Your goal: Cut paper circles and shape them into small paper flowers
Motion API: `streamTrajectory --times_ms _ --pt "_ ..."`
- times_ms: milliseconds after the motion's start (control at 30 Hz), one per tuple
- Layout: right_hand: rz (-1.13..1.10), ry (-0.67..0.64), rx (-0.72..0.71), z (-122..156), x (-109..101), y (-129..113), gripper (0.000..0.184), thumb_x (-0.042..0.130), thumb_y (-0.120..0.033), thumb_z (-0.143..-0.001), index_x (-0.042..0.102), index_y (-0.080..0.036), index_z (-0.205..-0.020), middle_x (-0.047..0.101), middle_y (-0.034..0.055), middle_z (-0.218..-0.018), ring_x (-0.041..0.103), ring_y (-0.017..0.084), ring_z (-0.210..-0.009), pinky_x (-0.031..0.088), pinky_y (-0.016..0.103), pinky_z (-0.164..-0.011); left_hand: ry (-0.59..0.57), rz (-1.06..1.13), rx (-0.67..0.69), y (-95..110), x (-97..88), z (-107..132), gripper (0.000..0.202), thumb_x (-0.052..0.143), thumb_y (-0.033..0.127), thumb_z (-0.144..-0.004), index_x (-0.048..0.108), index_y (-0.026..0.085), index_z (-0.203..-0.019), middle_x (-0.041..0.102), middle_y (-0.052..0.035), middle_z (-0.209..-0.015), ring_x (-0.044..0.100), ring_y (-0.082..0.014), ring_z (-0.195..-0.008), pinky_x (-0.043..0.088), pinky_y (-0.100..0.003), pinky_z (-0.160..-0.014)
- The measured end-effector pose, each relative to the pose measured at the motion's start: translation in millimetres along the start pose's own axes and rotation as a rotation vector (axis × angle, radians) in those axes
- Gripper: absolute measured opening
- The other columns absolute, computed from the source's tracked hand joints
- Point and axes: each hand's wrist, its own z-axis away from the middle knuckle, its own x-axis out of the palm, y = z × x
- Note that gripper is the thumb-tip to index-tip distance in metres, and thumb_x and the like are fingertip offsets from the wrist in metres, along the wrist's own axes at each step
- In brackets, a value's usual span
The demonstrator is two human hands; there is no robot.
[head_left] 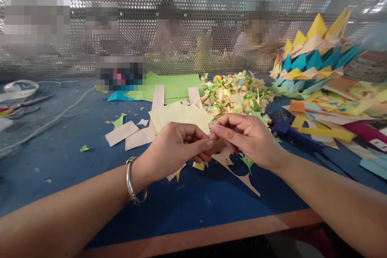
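My left hand, with a silver bangle at the wrist, and my right hand meet over the blue table. Both pinch one small piece of pale paper between thumb and fingers; most of it is hidden by the fingertips. Under my hands lie paper offcuts and pale yellow sheets. A heap of small folded paper flowers sits just beyond my right hand.
A blue glue gun lies right of my right hand. Stacked coloured paper strips and a spiky folded paper piece fill the right. Green sheets lie behind. Scissors and a white cable rest far left. A perforated screen stands behind, with people beyond.
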Motion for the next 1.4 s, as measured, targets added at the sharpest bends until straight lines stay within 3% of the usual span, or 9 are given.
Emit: streamTrajectory --times_ms 367,500,633,833,1033,1233,1400 --pt "0.020 -0.002 0.006 3 -1 0 0.022 0.065 -0.037 -0.087 0.065 -0.016 -0.081 0.060 -0.0029 -0.064 0.050 0.003 -0.043 0.038 0.015 -0.039 -0.022 -0.051 0.041 -1 1.7 2 0.019 0.066 0.029 -0.084 0.066 0.014 -0.072 0.073 -0.0035 -0.069 0.070 -0.0126 -0.063 0.056 -0.021 -0.060" --pt "0.017 -0.003 0.020 2 0 -1 0.022 0.066 -0.037 -0.086 0.065 -0.017 -0.080 0.060 -0.0028 -0.065 0.049 0.003 -0.043 0.038 0.016 -0.039 0.015 -0.125 0.125 -2 1.3 1 0.020 0.067 0.034 -0.083 0.064 0.015 -0.078 0.071 -0.0046 -0.073 0.067 -0.0140 -0.067 0.054 -0.024 -0.062" --pt "-0.004 -0.004 0.025 1 3 -2 0.022 0.069 -0.038 -0.083 0.065 -0.017 -0.080 0.058 -0.0035 -0.063 0.049 0.004 -0.044 0.037 0.016 -0.038 0.113 -0.097 0.188 -2 1.2 -1 0.020 0.073 0.026 -0.075 0.057 0.016 -0.079 0.065 -0.0011 -0.071 0.061 -0.0117 -0.064 0.048 -0.023 -0.056" --pt "-0.012 -0.014 0.024 0 2 0 0.023 0.068 -0.039 -0.085 0.065 -0.016 -0.080 0.060 -0.0028 -0.064 0.049 0.004 -0.044 0.038 0.017 -0.039 0.056 -0.003 0.142 -4 0.6 -3 0.022 0.073 0.021 -0.074 0.052 0.017 -0.079 0.062 0.0018 -0.067 0.062 -0.0113 -0.064 0.047 -0.022 -0.057" --pt "-0.028 0.097 -0.022 -1 -3 4 0.023 0.066 -0.038 -0.087 0.064 -0.017 -0.078 0.054 -0.0043 -0.060 0.045 0.004 -0.042 0.037 0.018 -0.040 0.066 0.005 0.048 -1 0.8 -1 0.019 0.072 0.017 -0.075 0.060 0.015 -0.089 0.066 0.0008 -0.068 0.062 -0.0104 -0.063 0.047 -0.021 -0.057" --pt "-0.036 0.214 -0.065 1 -13 5 0.023 0.063 -0.039 -0.089 0.064 -0.018 -0.080 0.063 0.0001 -0.074 0.045 0.004 -0.042 0.034 0.021 -0.038 0.101 0.045 0.026 -3 -2.0 -2 0.016 0.074 0.023 -0.075 0.069 0.015 -0.089 0.066 0.0006 -0.073 0.056 -0.0076 -0.061 0.045 -0.020 -0.056" --pt "0.272 0.259 -0.077 4 -28 0 0.023 0.061 -0.039 -0.089 0.062 -0.020 -0.076 0.059 -0.0010 -0.065 0.045 0.007 -0.044 0.035 0.023 -0.042 0.150 0.119 0.038 -4 -3.5 -3 0.012 0.076 0.020 -0.073 0.069 0.013 -0.080 0.064 0.0018 -0.067 0.054 -0.0070 -0.058 0.044 -0.022 -0.059"
